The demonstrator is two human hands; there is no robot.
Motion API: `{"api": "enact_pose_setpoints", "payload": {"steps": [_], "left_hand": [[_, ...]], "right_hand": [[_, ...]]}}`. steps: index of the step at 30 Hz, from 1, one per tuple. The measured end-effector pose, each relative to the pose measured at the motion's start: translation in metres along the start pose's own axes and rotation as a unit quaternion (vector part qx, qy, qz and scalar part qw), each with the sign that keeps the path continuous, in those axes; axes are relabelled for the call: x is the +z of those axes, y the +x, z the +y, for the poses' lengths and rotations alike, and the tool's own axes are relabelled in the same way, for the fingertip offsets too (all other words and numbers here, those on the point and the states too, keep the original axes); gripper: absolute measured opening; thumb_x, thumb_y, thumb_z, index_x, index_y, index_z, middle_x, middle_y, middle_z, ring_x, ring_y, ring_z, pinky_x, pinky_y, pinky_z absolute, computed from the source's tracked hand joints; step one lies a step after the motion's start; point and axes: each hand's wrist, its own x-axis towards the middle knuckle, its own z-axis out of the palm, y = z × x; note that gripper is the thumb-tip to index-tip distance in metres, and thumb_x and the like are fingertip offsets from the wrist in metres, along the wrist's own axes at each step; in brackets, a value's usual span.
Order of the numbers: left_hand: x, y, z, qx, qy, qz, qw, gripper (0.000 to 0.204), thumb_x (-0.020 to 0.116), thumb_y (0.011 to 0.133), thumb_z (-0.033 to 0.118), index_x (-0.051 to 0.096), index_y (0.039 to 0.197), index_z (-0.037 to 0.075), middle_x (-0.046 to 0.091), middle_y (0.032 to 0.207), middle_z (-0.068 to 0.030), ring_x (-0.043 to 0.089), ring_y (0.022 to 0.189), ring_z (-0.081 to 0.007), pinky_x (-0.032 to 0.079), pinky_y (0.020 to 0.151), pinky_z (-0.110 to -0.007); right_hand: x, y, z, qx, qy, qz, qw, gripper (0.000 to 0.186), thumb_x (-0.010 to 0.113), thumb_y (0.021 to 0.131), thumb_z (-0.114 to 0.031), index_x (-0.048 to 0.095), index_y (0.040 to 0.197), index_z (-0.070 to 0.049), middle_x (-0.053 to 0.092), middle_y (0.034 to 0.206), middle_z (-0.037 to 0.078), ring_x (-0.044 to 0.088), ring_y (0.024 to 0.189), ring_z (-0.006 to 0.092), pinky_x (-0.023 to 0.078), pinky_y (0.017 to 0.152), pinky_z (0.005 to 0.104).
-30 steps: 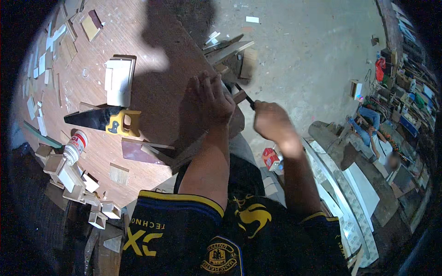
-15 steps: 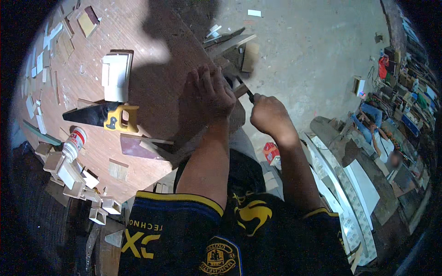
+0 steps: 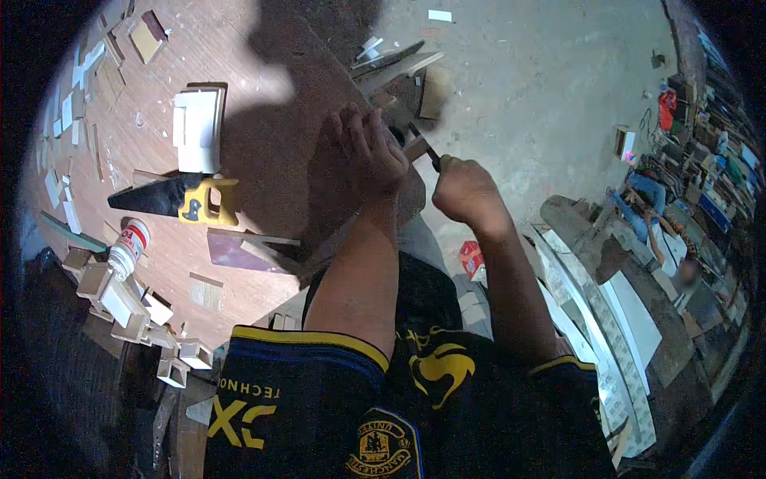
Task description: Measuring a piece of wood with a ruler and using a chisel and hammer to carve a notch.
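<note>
My left hand (image 3: 359, 156) lies flat, fingers spread, pressing down on a dark wooden board (image 3: 295, 144) at the edge of the workbench. My right hand (image 3: 463, 188) is closed around the handle of a thin dark tool (image 3: 424, 148), likely a chisel or pencil, whose tip points at the board's edge just beside my left fingers. My shadow covers much of the board, so the spot under the tip is hard to make out.
A yellow-handled handsaw (image 3: 179, 199) lies on the workbench (image 3: 120, 128) to the left, near a white glue bottle (image 3: 128, 247), a pale box piece (image 3: 198, 120) and small wooden boxes (image 3: 128, 307). Wood offcuts (image 3: 391, 60) lie ahead. A concrete floor (image 3: 542, 80) and stacked panels (image 3: 614, 319) lie to the right.
Both hands have stayed on the board and the tool; they sit slightly higher in the picture as the view shifted a little.
</note>
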Motion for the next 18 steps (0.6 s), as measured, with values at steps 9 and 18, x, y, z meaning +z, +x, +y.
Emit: {"api": "enact_pose_setpoints", "payload": {"steps": [9,18], "left_hand": [[0.012,-0.01,-0.01,0.007,-0.03,0.039,0.999,0.035,0.049,0.083,0.011,0.057,0.115,0.001,0.046,0.125,-0.0231,0.036,0.124,-0.0488,0.025,0.106,-0.062],[0.019,-0.009,-0.006,-0.005,-0.046,0.053,0.997,0.041,0.049,0.079,0.01,0.055,0.119,0.002,0.046,0.127,-0.023,0.035,0.125,-0.0491,0.024,0.106,-0.061]], "right_hand": [[0.004,-0.002,0.0,-0.032,-0.017,0.025,0.999,0.017,0.046,0.079,-0.005,0.06,0.083,0.003,0.062,0.072,0.023,0.061,0.068,0.04,0.049,0.064,0.048],[0.015,0.009,0.005,-0.032,-0.01,0.019,0.999,0.019,0.046,0.077,-0.007,0.061,0.085,0.002,0.062,0.076,0.027,0.062,0.073,0.0401,0.049,0.067,0.0486]]}}
